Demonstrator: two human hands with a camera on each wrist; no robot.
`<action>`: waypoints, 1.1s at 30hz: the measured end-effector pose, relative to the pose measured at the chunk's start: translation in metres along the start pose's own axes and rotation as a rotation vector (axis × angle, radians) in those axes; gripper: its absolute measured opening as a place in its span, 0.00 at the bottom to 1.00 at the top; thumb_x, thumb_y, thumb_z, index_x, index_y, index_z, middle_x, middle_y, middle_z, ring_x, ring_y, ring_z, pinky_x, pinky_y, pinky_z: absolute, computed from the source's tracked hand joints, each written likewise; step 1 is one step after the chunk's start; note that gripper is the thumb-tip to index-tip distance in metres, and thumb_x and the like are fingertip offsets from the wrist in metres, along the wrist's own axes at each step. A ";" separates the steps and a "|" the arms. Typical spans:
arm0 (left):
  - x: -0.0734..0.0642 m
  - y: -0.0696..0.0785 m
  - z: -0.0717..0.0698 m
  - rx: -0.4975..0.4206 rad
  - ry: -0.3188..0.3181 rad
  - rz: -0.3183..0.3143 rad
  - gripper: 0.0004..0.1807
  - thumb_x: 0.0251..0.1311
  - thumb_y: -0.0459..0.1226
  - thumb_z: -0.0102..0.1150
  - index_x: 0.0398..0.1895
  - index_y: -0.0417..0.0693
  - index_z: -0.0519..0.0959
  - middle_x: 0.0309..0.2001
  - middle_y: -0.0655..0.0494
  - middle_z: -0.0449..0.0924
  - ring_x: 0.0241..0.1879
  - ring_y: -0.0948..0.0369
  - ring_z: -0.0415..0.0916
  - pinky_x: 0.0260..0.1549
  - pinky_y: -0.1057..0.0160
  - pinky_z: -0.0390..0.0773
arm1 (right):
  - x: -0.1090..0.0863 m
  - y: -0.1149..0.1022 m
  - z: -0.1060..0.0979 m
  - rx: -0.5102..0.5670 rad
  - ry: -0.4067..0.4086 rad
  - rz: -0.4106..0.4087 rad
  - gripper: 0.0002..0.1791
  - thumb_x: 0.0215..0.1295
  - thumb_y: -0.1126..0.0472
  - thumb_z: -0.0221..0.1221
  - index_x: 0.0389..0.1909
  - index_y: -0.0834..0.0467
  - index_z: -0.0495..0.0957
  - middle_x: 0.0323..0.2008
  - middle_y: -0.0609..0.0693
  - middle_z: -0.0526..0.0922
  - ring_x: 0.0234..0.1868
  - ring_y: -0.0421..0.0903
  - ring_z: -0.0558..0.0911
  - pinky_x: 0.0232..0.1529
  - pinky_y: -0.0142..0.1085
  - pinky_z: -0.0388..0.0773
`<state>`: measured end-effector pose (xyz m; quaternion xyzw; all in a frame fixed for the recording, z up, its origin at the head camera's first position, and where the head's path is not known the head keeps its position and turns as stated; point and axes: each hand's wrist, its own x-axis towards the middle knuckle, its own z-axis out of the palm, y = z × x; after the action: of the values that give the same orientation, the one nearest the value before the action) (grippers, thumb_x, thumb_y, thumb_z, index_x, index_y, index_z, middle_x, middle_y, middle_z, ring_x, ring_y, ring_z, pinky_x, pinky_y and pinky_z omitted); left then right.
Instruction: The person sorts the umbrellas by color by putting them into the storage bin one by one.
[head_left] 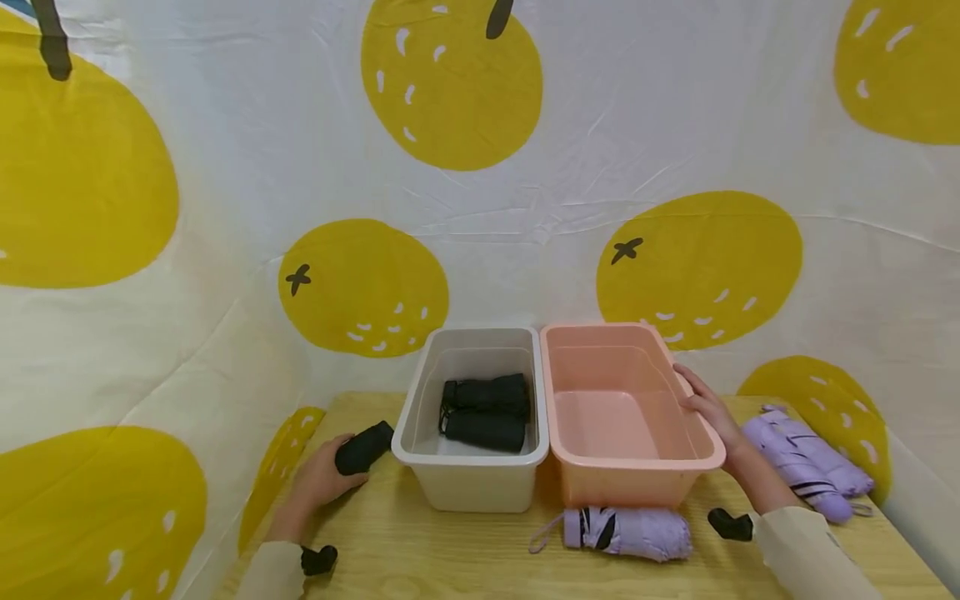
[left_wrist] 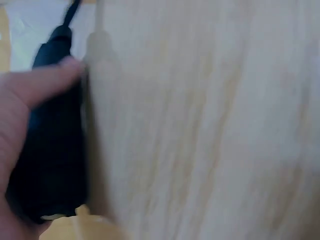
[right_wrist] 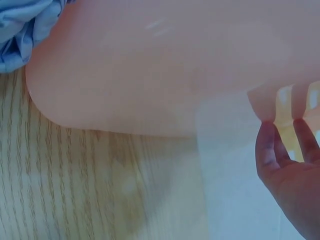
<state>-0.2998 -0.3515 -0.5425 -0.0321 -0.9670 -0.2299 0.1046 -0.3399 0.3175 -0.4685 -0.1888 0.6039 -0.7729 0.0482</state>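
Note:
My left hand (head_left: 324, 477) grips a black folded umbrella (head_left: 364, 448) close over the table, left of the grey bin (head_left: 480, 483). In the left wrist view the thumb lies across the black umbrella (left_wrist: 55, 150), whose wrist loop points away. Two more black folded umbrellas (head_left: 487, 412) lie side by side inside the grey bin. My right hand (head_left: 712, 412) rests at the right rim of the pink bin (head_left: 622, 483), fingers extended. In the right wrist view, that hand's fingertips touch the outside of the pink bin (right_wrist: 150, 75). The pink bin has nothing in it.
A lilac folded umbrella (head_left: 637, 533) with black marks lies in front of the pink bin. More lilac folded umbrellas (head_left: 810, 462) lie at the table's right edge. The bins stand side by side on the wooden table (head_left: 420, 558), before a fruit-print cloth (head_left: 525, 250).

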 end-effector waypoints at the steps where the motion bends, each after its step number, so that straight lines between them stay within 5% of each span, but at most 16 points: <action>1: 0.002 -0.001 0.002 0.000 0.007 -0.026 0.47 0.45 0.54 0.75 0.66 0.41 0.68 0.59 0.35 0.72 0.55 0.39 0.71 0.51 0.39 0.69 | 0.000 0.000 -0.001 -0.007 -0.003 0.003 0.32 0.75 0.70 0.37 0.75 0.44 0.51 0.54 0.35 0.71 0.49 0.38 0.78 0.46 0.34 0.77; 8: 0.014 -0.001 0.008 -0.062 0.046 -0.113 0.48 0.45 0.65 0.68 0.67 0.48 0.69 0.61 0.35 0.71 0.55 0.38 0.71 0.49 0.38 0.70 | 0.000 -0.002 -0.005 -0.072 0.013 -0.011 0.32 0.75 0.69 0.38 0.77 0.47 0.48 0.60 0.41 0.64 0.51 0.38 0.76 0.47 0.33 0.76; 22: 0.016 -0.006 0.009 -0.123 -0.020 -0.097 0.48 0.38 0.62 0.74 0.64 0.50 0.73 0.60 0.35 0.71 0.55 0.39 0.71 0.49 0.38 0.69 | 0.003 -0.001 -0.004 -0.062 0.001 0.012 0.33 0.75 0.69 0.37 0.77 0.47 0.47 0.61 0.42 0.60 0.51 0.36 0.76 0.46 0.32 0.76; 33: 0.015 -0.006 -0.007 -0.215 0.051 -0.088 0.41 0.42 0.56 0.76 0.60 0.51 0.76 0.57 0.38 0.74 0.50 0.43 0.74 0.45 0.43 0.74 | 0.004 0.004 -0.004 -0.038 0.002 0.000 0.32 0.74 0.69 0.40 0.75 0.44 0.52 0.58 0.37 0.67 0.50 0.37 0.77 0.48 0.35 0.77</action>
<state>-0.3134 -0.3596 -0.5358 0.0053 -0.9343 -0.3374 0.1149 -0.3455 0.3195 -0.4720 -0.1887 0.6187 -0.7614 0.0442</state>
